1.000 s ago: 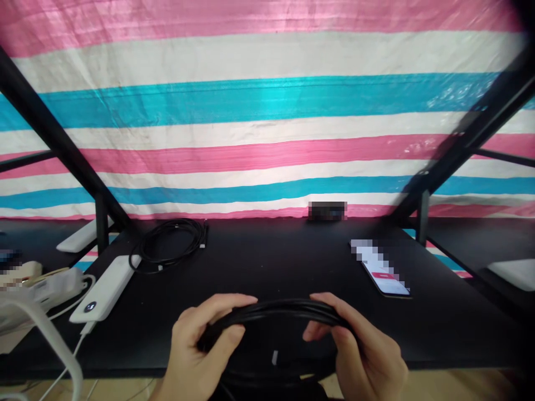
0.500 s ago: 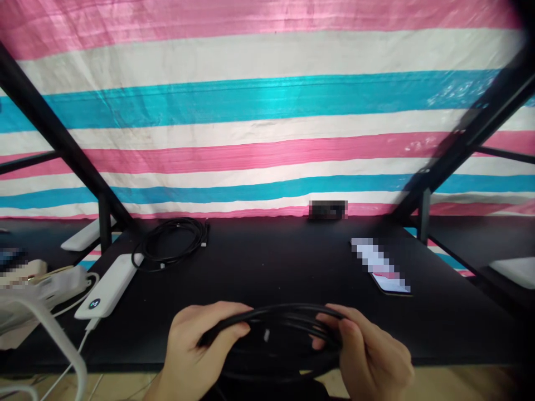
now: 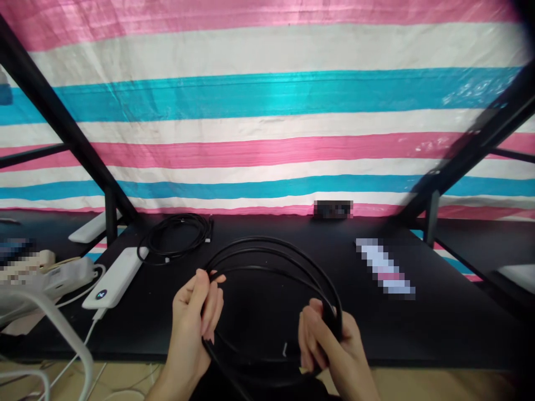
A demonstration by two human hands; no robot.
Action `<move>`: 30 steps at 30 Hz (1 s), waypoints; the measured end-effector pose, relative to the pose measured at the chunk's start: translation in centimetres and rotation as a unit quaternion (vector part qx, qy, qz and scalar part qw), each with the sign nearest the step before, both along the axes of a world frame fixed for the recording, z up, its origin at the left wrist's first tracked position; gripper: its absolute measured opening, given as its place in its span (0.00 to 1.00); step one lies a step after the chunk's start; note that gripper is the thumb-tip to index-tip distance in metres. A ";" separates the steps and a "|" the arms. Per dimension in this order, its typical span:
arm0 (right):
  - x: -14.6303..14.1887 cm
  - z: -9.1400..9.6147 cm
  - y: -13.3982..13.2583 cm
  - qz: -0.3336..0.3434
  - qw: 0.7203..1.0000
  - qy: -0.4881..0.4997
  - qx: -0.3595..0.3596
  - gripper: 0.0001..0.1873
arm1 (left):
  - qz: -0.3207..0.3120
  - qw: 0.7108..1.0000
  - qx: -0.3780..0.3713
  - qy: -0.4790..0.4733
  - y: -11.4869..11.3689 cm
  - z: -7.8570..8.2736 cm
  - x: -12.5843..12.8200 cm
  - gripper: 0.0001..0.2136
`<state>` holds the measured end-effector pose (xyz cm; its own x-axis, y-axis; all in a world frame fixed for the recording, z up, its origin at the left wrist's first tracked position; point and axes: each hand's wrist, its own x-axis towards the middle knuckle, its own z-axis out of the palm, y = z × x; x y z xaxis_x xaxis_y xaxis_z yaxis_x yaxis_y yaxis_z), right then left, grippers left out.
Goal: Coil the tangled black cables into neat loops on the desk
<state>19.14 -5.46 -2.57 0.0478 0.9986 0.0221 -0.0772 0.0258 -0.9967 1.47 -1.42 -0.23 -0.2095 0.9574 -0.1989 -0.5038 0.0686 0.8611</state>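
Black cable coil [image 3: 337, 306] hanging in both hands over near edge of black table [image 3: 397, 334], toward view's six o'clock. Left hand [image 3: 193, 312] clamping strands at coil's ten o'clock; right hand [image 3: 334, 341] wrapping strands at four. Loops fanning apart at twelve: likely needing evening out, steady pinch, no twisting. Second coil [image 3: 202, 224] lying beyond at ten, touching power bank [image 3: 116, 278]; worth avoiding snags there.

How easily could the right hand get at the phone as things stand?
Probably not without letting go: the right hand grips the cable. Otherwise likely yes, since the phone lies nearby and nothing visible blocks the way.
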 end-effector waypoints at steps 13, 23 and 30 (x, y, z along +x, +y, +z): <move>-0.7 -1.5 2.2 0.101 0.974 0.020 -0.200 0.23 | -0.002 0.996 -0.057 -0.076 3.4 -2.3 0.0 0.21; 0.0 -8.7 5.0 0.089 0.956 -0.037 -0.276 0.31 | -0.107 0.977 -0.053 0.174 6.1 -10.5 0.1 0.24; 0.8 -9.0 6.0 0.073 0.965 0.014 -0.250 0.25 | -0.103 0.941 -0.023 0.321 7.1 -12.1 -1.1 0.33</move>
<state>19.89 0.51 -11.61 -0.1013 0.8803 -0.4634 -0.0713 -0.4710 -0.8792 0.36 5.69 -12.33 -0.1117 0.9843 -0.1365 0.1471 0.1522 0.9773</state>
